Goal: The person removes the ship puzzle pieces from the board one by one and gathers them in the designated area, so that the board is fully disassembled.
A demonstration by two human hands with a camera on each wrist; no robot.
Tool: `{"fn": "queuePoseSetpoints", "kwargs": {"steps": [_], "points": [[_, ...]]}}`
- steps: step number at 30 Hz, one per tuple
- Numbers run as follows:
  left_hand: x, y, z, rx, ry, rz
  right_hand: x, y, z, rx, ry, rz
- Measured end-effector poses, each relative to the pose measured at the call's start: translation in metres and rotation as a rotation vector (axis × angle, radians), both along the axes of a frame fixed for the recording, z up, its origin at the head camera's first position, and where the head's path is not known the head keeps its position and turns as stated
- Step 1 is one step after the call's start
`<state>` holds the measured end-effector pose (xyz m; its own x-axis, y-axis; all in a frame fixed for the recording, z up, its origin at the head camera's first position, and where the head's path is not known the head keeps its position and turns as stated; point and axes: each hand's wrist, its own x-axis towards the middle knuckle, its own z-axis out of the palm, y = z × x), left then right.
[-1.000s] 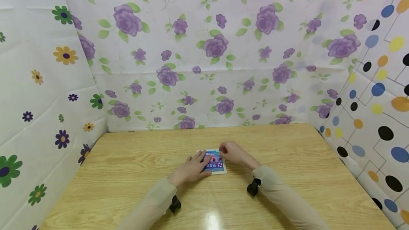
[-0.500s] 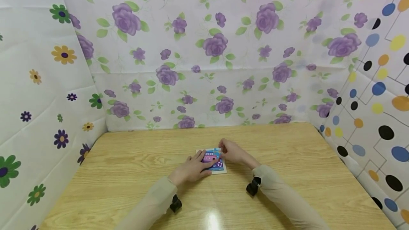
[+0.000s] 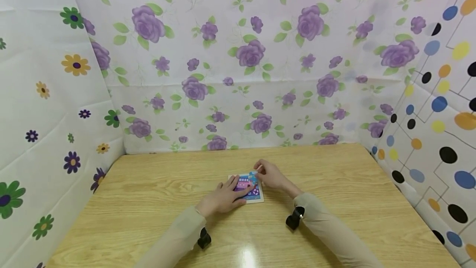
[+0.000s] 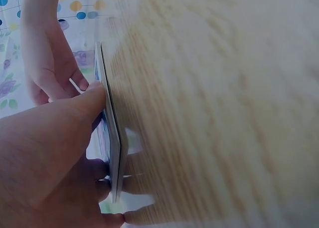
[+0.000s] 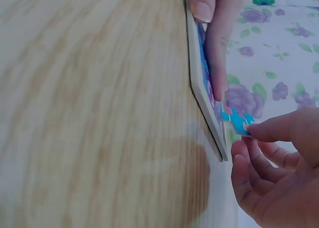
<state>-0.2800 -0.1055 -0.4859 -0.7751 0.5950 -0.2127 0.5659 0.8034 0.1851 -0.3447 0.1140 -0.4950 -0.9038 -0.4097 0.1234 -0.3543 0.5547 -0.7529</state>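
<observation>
A small jigsaw board (image 3: 253,195) with a blue and pink picture lies flat on the wooden table (image 3: 334,177). My left hand (image 3: 227,193) rests on its left part, fingers stretched flat over the picture and pressing it down. At the board's far right corner my right hand (image 3: 267,175) pinches a small blue puzzle piece (image 3: 254,175) between thumb and forefinger. In the right wrist view the blue puzzle piece (image 5: 238,122) is raised off the board's edge (image 5: 202,96). In the left wrist view my thumb (image 4: 87,103) lies against the thin board (image 4: 112,138).
Flowered cloth walls (image 3: 238,61) close off the table at the back and left, and a dotted cloth (image 3: 439,115) on the right. Black wrist mounts (image 3: 295,219) sit on both sleeves. Bare wood surrounds the board on all sides.
My right hand has lifted the blue piece slightly up and back from the board's far right corner. The left hand has stayed pressing on the board.
</observation>
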Motion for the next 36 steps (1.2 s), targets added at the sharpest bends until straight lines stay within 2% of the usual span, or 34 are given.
{"fn": "queuePoseSetpoints", "kwargs": {"steps": [7,19,30,36], "points": [[-0.004,-0.002,-0.006,0.016,-0.027,-0.006,-0.001,0.008,-0.001,-0.069,-0.101,-0.114],[-0.004,-0.003,-0.007,0.031,-0.043,-0.004,-0.002,0.023,0.000,-0.084,-0.169,-0.147],[-0.004,-0.003,-0.009,0.026,-0.051,0.011,-0.003,0.037,-0.002,-0.088,-0.157,-0.136],[-0.005,-0.003,-0.009,0.030,-0.050,0.007,-0.005,0.040,-0.006,-0.052,-0.098,-0.143]]}}
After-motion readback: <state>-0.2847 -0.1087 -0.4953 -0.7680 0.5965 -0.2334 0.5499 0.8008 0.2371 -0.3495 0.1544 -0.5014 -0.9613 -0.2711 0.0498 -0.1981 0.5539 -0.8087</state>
